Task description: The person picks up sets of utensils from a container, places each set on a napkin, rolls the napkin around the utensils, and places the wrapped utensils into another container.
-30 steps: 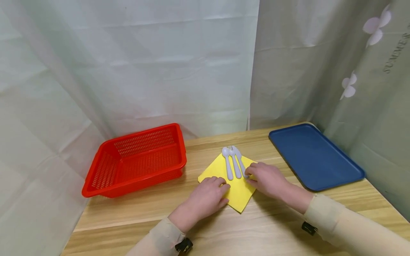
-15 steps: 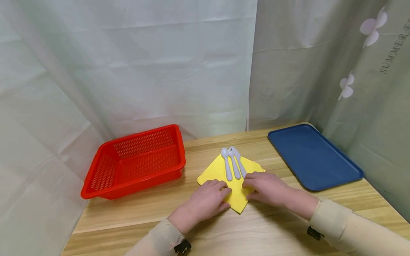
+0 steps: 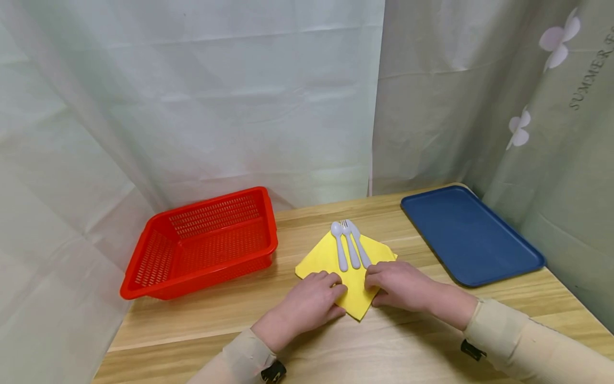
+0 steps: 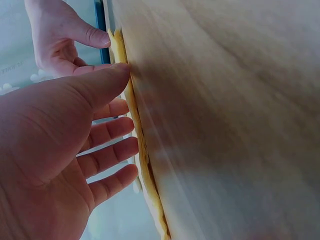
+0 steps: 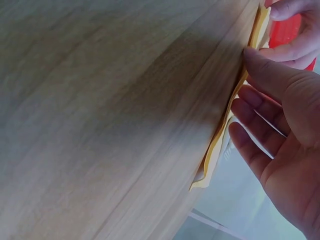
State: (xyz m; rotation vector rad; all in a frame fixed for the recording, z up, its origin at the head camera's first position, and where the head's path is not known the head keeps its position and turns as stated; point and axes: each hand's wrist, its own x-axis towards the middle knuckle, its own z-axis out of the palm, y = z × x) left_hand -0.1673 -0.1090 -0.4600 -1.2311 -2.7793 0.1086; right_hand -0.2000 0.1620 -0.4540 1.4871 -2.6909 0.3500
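A folded yellow cloth napkin (image 3: 356, 296) lies on the table with one corner pointing at the person. On its upper part rest a pale lavender spoon (image 3: 341, 252), fork (image 3: 353, 253) and knife (image 3: 361, 247), handles toward the person. The left hand (image 3: 309, 301) rests its relaxed fingertips on the napkin's lower left edge, the thumb beside that edge. Opposite it, the right hand (image 3: 402, 287) touches the lower right edge, its fingers gently bent near the knife's handle end. Both wrist views show spread, loosely bent fingers along the thin yellow napkin edge (image 4: 145, 170).
A red plastic basket (image 3: 201, 266) with perforated sides stands at the left. The blue tray (image 3: 472, 234) lies flat at the right back of the wooden table (image 3: 364, 352). Pale curtains (image 3: 240, 106) hang behind and on both sides.
The right hand has shifted slightly down along the napkin's right edge, uncovering its right corner. The left hand stays almost in place, and the cutlery lies as before.
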